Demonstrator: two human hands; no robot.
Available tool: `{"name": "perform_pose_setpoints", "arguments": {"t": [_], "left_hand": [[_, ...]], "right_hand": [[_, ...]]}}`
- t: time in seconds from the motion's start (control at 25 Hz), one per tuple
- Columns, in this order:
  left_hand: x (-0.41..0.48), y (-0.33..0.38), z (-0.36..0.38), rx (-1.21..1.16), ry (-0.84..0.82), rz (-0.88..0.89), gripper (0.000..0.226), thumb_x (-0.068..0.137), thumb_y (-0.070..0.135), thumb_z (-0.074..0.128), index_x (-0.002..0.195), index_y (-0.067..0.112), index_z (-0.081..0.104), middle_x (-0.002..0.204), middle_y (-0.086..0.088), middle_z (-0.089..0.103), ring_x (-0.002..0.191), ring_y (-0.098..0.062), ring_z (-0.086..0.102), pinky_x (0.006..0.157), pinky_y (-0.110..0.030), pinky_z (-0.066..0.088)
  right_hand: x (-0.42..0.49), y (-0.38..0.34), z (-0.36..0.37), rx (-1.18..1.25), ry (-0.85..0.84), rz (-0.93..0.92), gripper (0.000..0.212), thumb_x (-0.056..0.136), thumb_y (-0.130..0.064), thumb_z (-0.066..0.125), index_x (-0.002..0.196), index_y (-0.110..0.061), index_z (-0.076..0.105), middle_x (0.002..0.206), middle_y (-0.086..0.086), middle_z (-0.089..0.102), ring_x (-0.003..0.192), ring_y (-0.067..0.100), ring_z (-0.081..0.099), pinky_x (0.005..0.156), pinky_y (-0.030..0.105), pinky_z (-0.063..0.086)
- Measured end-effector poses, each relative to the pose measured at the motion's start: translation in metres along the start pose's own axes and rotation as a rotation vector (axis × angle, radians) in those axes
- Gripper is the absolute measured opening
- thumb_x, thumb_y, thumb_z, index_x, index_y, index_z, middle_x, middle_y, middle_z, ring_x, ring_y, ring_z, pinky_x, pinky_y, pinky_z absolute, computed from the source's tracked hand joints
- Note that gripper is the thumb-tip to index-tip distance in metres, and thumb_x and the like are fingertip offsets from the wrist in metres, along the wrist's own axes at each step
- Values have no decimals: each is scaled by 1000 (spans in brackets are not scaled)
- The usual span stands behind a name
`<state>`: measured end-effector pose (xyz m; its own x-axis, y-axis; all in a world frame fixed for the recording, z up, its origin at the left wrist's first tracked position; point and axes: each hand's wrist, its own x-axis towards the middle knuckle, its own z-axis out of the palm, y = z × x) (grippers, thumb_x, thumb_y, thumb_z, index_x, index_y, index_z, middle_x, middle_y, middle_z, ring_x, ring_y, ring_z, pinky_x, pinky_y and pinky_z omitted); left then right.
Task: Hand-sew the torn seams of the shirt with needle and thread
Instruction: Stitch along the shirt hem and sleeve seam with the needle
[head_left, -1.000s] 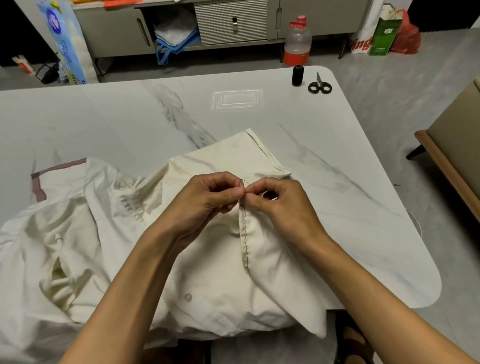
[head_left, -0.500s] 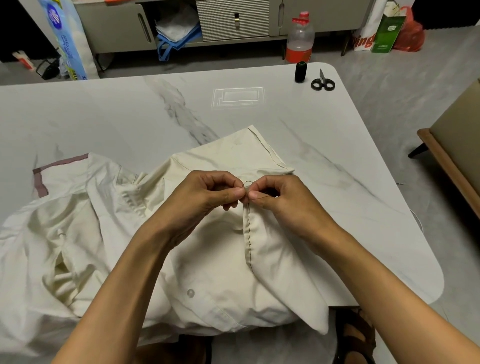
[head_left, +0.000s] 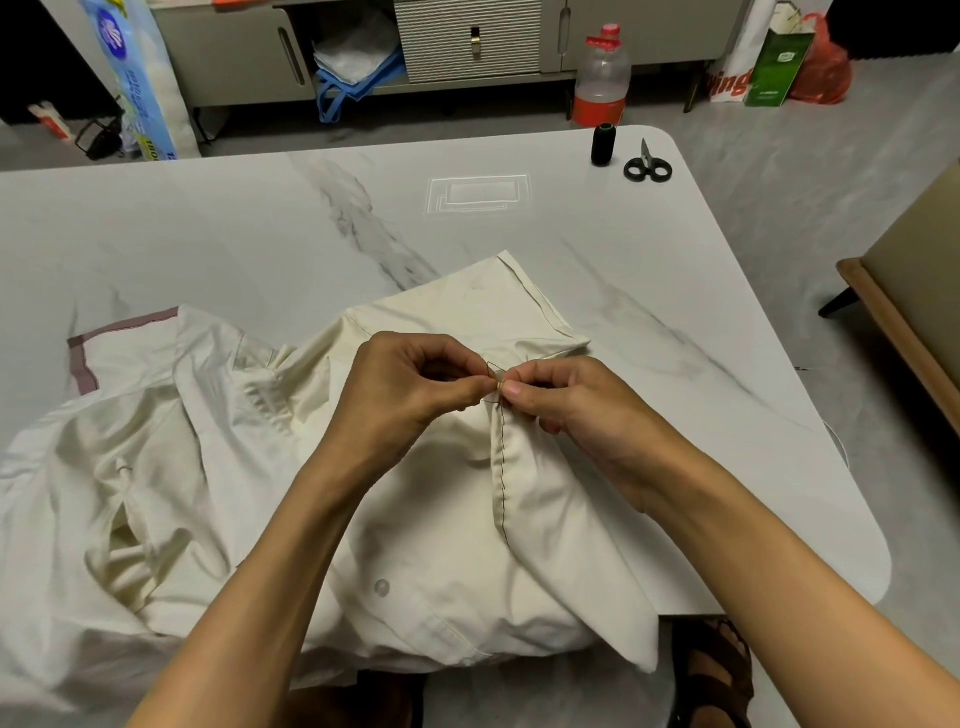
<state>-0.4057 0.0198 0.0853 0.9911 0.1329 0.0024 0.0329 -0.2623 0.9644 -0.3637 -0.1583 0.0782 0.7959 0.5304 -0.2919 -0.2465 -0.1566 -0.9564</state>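
Shirt (head_left: 218, 467): cream, crumpled, lying at the near edge of the table (head_left: 260, 234). Seam (head_left: 503, 467): a raised fold carrying a line of dark stitches; its far end is pinched between the left hand (head_left: 400, 395) and the right hand (head_left: 587, 410). Needle (head_left: 500, 385): only a small glint between the fingertips. Thread (head_left: 493, 370): a thin dark loop just above the needle. Spool (head_left: 603, 145): black, upright, at the far right corner.

A red-capped bottle (head_left: 601, 78) stands on the floor before a grey cabinet (head_left: 467, 41), near a green bag (head_left: 776, 67).
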Motion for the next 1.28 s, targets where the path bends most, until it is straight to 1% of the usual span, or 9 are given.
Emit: {"name": "perform_pose_setpoints", "arguments": {"t": [0.16,0.28,0.44,0.72,0.84,0.96,1.08,1.16,1.28], "left_hand": [[-1,-3,6,86,84,106,9,78,-1,79,77,8,77,69,-3,73,62,-22,68,57,-26,53],[-1,-5,10,99,130,159,11,79,-3,78,78,8,77,65,-2,71,57,-21,67,51,-25,49],[-1,-6,11,57,138,177,10,80,-4,77,81,6,77,65,-3,71,56,-22,67,51,-26,49],[0,-6,9,-16,109,196,14,81,-8,72,82,5,77,68,-5,73,58,-19,65,52,-25,47],[1,-6,10,-58,117,194,14,81,-8,73,81,6,76,67,-4,72,57,-17,64,52,-24,46],[1,-6,11,-75,107,192,14,82,-6,74,81,7,76,68,-4,72,58,-18,64,52,-24,46],[1,-6,10,-104,103,186,12,82,-6,73,81,6,75,69,-7,72,59,-20,64,52,-25,46],[2,-6,10,-127,104,182,11,82,-6,74,81,5,75,69,-8,71,59,-21,64,53,-26,46],[1,-4,10,-170,104,175,9,81,-5,74,80,4,75,70,-9,71,59,-21,63,52,-26,46]], "right_hand": [[0,-1,1,102,4,32,12,92,-16,63,88,-17,74,82,-2,61,74,6,49,70,24,33],[1,-1,1,124,15,28,20,88,-4,58,88,-16,74,89,0,67,84,11,51,73,28,34],[0,-1,0,138,53,0,38,79,9,49,80,-18,76,95,-1,75,80,5,56,74,26,34],[-2,0,1,136,65,-62,41,80,11,49,78,-16,80,95,9,76,81,9,57,78,30,36],[-1,1,0,97,32,-50,37,81,10,52,94,-11,79,98,7,76,80,4,57,77,28,34],[0,1,0,66,15,-55,33,83,7,57,104,-8,76,100,2,76,86,1,62,72,16,38],[-2,0,-1,103,72,-86,20,86,-2,65,101,-7,76,98,4,77,98,12,69,84,15,48],[-4,-2,-1,137,142,-120,12,84,-9,71,94,-7,78,89,6,77,87,12,70,83,20,51],[-5,-4,0,142,205,-169,7,82,-6,74,87,-2,77,78,5,76,73,6,68,67,12,49]]}}
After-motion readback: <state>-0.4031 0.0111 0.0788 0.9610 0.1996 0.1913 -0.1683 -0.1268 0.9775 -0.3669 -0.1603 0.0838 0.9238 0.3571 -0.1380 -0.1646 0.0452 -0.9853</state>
